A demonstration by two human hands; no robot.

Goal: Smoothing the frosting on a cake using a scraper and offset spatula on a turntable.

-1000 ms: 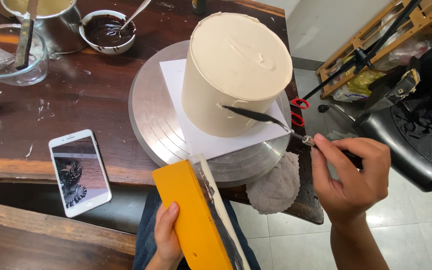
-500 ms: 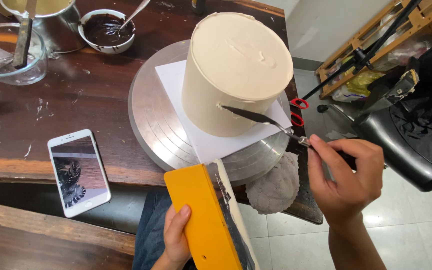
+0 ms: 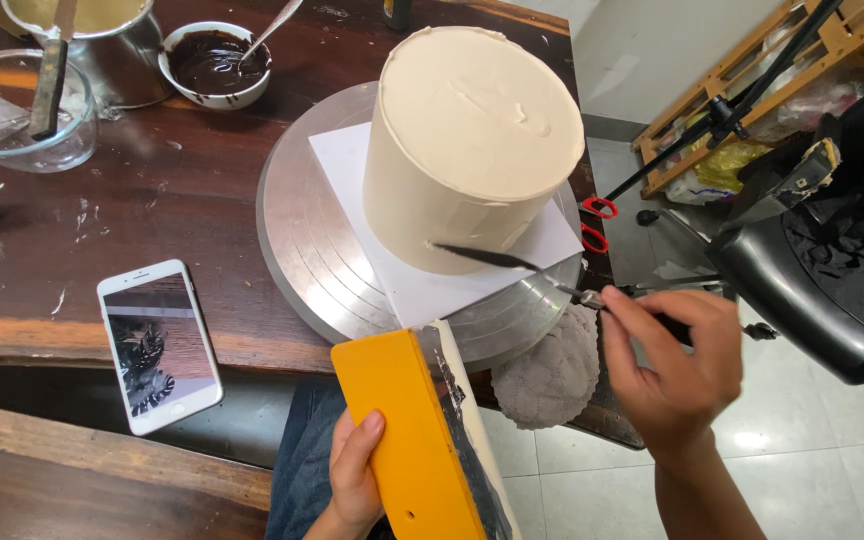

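- Dark wooden table (image 3: 162,190), head view: a cream-frosted cake (image 3: 472,150) stands on a metal turntable (image 3: 302,250) near the table's front edge.
- Right hand (image 3: 677,375): fingers pinch a palette knife (image 3: 512,265), its blade tip touching the cake's lower side.
- Left hand (image 3: 352,480): fingers clasp an orange scraper (image 3: 407,430) below the front edge.
- A phone (image 3: 159,345) lies at the front edge.

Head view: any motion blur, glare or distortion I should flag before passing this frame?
Head view: mostly sharp; the right hand is slightly motion-blurred at its fingers. Soft glare streaks the metal turntable and the phone screen. The cake is evenly lit with no harsh shadow. The left hand is cropped by the bottom edge.
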